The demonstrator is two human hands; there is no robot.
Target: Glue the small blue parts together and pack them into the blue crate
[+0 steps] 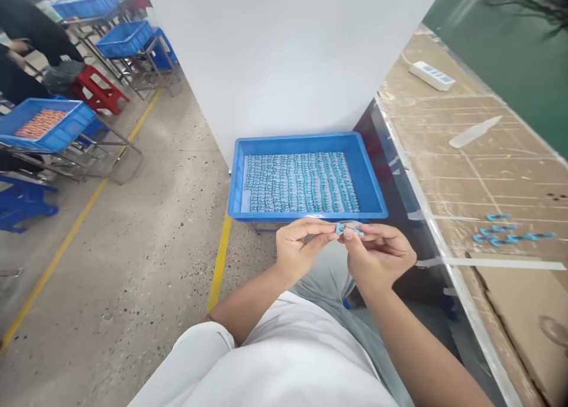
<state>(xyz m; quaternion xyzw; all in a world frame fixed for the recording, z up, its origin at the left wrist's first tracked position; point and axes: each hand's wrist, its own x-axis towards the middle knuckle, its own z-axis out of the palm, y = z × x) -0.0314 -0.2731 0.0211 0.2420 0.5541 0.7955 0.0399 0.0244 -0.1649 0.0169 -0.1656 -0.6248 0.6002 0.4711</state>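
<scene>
Between my two hands is a small light-blue piece [339,228], too small to make out its kind. My left hand [302,241] pinches its left end with thumb and fingertips. The fingers of my right hand [377,253] close on its right end, covering part of it. Just beyond my hands stands a blue plastic crate [306,216]. Inside it, many small blue pieces [302,182] lie in close rows on a pale sheet. To the right, several loose blue pieces [508,238] rest on the table.
The brown-covered table [444,176] runs along my right, bearing a white power strip [432,76], a pale flat strip [474,132] and cardboard [523,312]. A white wall or pillar [288,58] rises behind the crate. At left, people sit near blue crates [73,123] and a red stool [97,87].
</scene>
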